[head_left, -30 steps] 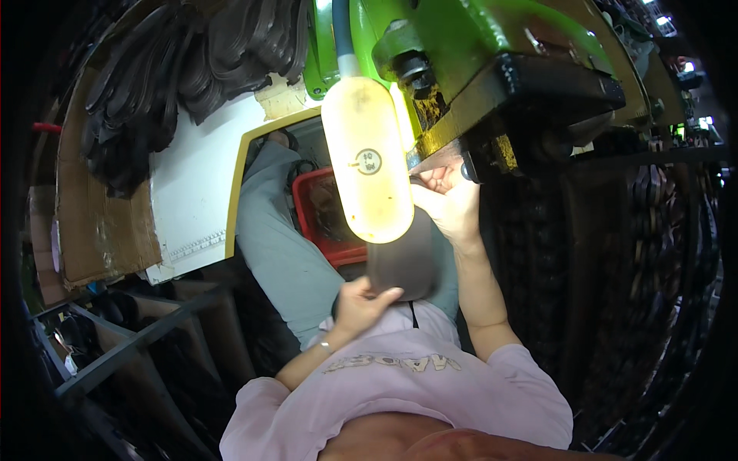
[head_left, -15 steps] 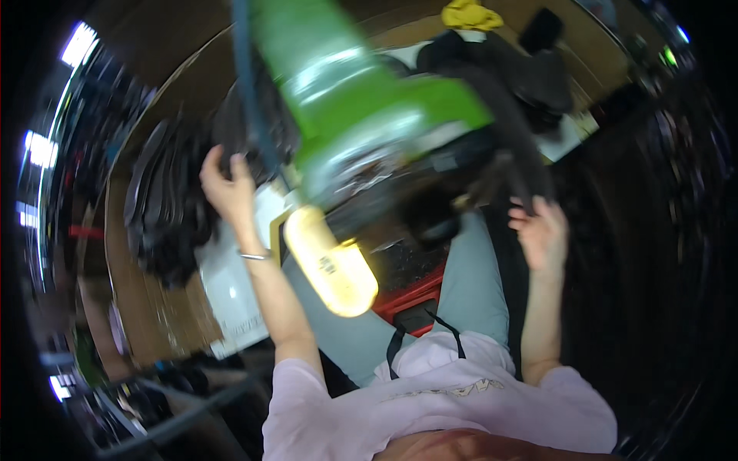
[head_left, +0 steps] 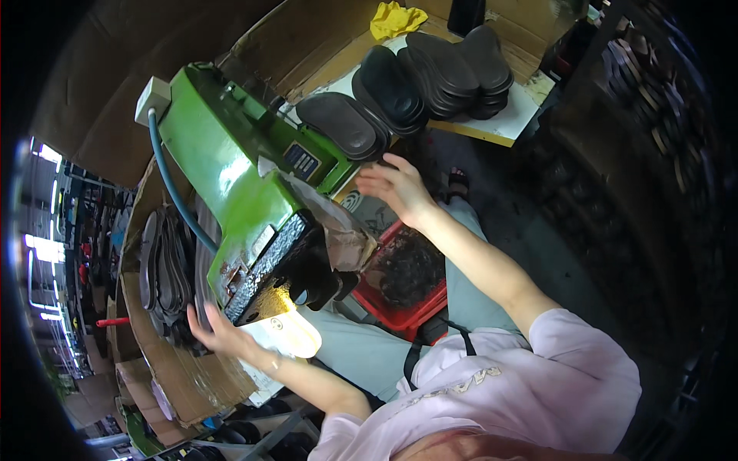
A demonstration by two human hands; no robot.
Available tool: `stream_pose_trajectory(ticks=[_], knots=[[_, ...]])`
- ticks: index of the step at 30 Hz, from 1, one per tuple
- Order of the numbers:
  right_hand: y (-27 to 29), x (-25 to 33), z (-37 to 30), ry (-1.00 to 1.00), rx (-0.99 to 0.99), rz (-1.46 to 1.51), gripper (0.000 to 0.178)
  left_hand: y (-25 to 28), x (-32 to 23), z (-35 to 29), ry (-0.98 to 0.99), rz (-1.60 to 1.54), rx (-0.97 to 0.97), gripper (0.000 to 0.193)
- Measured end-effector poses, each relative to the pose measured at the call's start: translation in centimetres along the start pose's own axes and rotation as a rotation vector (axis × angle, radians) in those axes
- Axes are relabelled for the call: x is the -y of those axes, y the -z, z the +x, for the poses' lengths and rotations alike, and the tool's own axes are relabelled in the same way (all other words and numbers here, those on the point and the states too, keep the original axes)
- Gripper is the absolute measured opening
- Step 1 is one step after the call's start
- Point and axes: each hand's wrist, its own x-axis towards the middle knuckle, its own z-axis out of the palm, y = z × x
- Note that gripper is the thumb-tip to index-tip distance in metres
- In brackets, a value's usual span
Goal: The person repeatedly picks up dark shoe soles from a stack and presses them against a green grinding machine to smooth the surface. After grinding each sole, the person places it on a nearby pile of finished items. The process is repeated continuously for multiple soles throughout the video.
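Note:
A green machine [head_left: 231,165] with a black, worn front end stands between my arms. My left hand [head_left: 219,336] is open, fingers apart, beside the machine's lower left. Upright dark shoe soles [head_left: 163,265] are packed just beyond it. My right hand [head_left: 396,190] reaches forward with its fingers spread, just in front of the nearest stack of dark grey soles [head_left: 342,127]. Whether its fingertips touch that stack I cannot tell. Nothing shows in either hand. More stacked soles [head_left: 438,69] lie farther right on a white board [head_left: 496,123].
A lit yellow-white lamp [head_left: 296,334] sticks out under the machine's front. Below it, a red bin [head_left: 407,313] holds dark scraps between my legs. Cardboard [head_left: 184,384] walls surround the machine. A yellow cloth [head_left: 396,19] lies at the back. A blue cable [head_left: 173,184] runs down the machine's left side.
The view has turned, so the machine now sits farther left. My right hand has come in towards the nearest sole stack. My left hand is lower, near the machine's front end.

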Motion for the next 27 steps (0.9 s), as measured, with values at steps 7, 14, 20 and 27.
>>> stream_pose_trajectory(ticks=[7, 14, 20, 27], knots=[[7.7, -4.0, -12.0, -0.407, 0.261, -0.329, 0.060, 5.7, -4.6, -15.5, 0.191, -0.228, 0.477, 0.092], [13.7, -2.3, -20.5, -0.106, 0.127, -0.519, 0.064, -4.0, -7.3, -23.6, 0.975, -0.744, 0.914, 0.052], [12.6, -5.6, -23.1, -0.273, 0.012, -0.278, 0.066, -9.4, -12.0, -22.0, 0.558, -0.262, 0.929, 0.012], [14.5, -3.2, -23.6, -0.221, 0.002, -0.257, 0.069, -7.7, -9.6, -24.2, 0.571, -0.429, 0.778, 0.020]])
